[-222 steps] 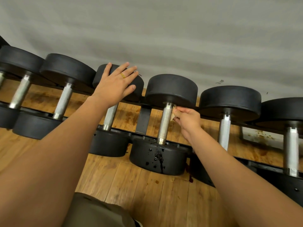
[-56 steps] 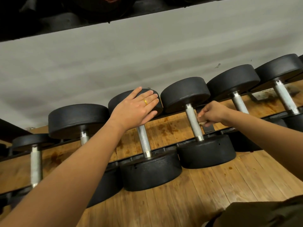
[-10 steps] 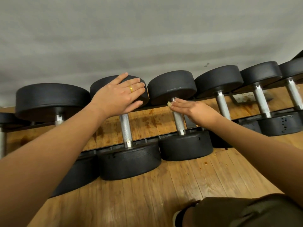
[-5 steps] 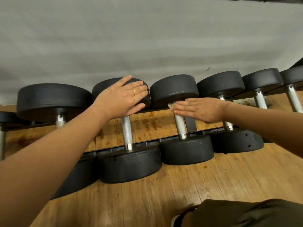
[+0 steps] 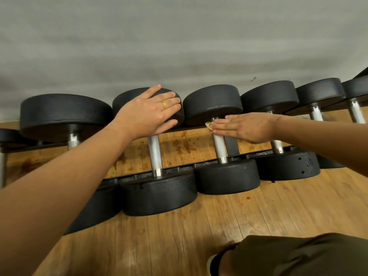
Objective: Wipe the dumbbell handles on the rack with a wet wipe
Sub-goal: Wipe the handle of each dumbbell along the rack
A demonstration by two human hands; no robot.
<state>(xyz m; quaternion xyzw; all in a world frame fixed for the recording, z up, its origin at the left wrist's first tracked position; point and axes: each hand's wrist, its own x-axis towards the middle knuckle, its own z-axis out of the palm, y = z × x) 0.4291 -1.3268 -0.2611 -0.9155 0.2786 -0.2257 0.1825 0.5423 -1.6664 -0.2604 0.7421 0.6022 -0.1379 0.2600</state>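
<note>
The left hand (image 5: 151, 112) lies flat on the far black end (image 5: 121, 101) of one dumbbell. Its fingers are straight and hold nothing. I think it rests there to keep the person steady.

The right hand (image 5: 247, 127) is flat too, with straight fingers. It presses the wet wipe (image 5: 208, 124) onto the top of the next dumbbell's handle (image 5: 219, 148). Only a small corner of the wipe peeks out past the fingertips, so I cannot tell how much is under the hand.

The handle is short, with a big black end at each end, so the wipe can only slide between them. The other dumbbells on the rack (image 5: 231, 146) sit close by. The wood floor (image 5: 258, 216) in front has open room.
</note>
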